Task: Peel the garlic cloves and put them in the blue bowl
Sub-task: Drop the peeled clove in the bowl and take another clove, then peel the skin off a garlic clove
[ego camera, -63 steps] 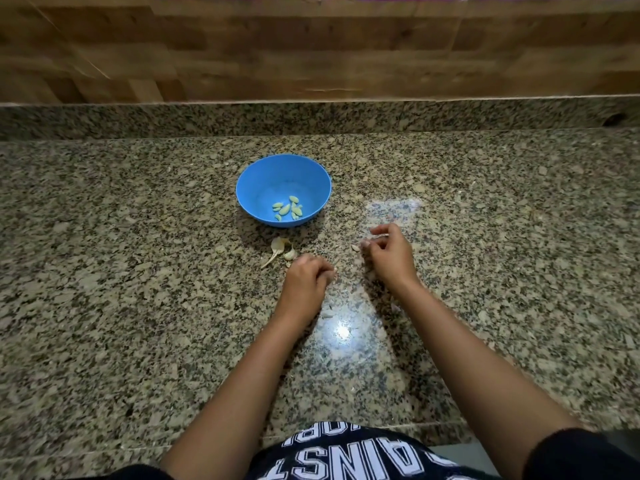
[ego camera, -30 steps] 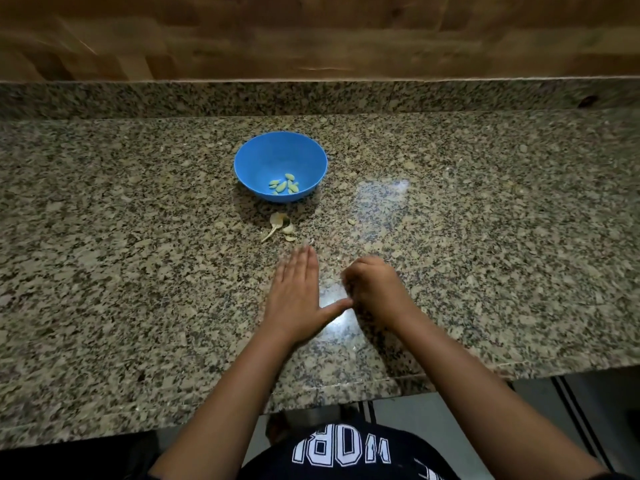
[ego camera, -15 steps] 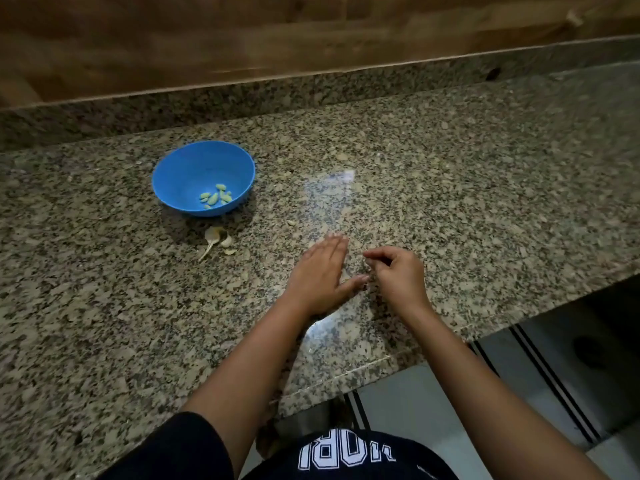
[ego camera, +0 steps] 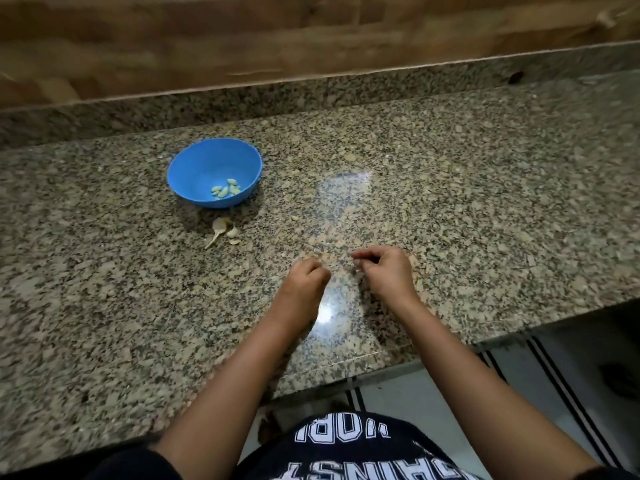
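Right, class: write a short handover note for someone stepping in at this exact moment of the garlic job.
Left hand: curled on the counter, contents not visible.
Right hand: fingers pinched; whether they grip anything cannot be told.
Bowl: back left, several peeled cloves inside.
Skins: loose pile just in front of the bowl.
Done: those cloves peeled and in the bowl.
Left: check the hands for a clove; no whole cloves show on the counter.

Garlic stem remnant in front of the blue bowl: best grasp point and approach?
Pinch the garlic stem remnant by its thin stalk, which points down-left toward the counter's front, away from the blue bowl. Come from above on that near side; the bulbous end lies close to the bowl wall with loose skin pieces beside it.
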Demonstrator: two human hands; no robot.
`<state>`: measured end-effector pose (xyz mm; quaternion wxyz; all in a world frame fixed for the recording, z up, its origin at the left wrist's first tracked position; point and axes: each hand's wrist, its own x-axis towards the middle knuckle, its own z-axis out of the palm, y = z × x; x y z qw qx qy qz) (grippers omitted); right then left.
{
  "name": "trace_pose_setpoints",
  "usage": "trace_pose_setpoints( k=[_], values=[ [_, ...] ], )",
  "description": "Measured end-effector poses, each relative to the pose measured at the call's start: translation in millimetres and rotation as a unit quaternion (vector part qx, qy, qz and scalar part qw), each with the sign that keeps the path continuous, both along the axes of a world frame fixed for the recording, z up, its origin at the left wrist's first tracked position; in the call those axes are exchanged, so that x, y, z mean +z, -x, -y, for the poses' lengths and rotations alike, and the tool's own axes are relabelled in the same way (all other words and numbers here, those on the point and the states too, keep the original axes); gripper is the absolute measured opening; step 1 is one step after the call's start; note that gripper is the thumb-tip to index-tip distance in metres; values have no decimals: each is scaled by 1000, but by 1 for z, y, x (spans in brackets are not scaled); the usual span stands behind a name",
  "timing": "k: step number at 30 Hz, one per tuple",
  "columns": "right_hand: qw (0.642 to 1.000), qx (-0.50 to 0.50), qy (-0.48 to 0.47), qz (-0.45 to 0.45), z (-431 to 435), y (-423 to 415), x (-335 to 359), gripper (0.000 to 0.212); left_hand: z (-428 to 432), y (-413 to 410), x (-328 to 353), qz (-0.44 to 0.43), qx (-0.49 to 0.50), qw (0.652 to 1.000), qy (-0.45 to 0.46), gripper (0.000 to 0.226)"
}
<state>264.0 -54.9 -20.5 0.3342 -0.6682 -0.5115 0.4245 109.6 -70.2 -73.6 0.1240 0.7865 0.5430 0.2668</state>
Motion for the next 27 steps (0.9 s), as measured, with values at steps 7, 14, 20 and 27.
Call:
trace_pose_setpoints(
  k=[7, 14, 20, 27],
  values=[
    [990, 115, 33, -73, -1, 64, 2, 14, 42, 33, 23, 252, 341, 902, 82, 11],
    [938, 297, 106, -144, 53, 200, 19, 12, 121, 133, 46, 589, 517, 621, 2, 19],
    [875, 425, 151, -176, 160, 350, 26, 18, 245, 246, 56, 710, 537, 436, -128, 16],
    [842, 484, 189, -144, 270, 498, -2, 15, 355, 364, 23, 729, 567, 351, -155, 16]
  ],
)
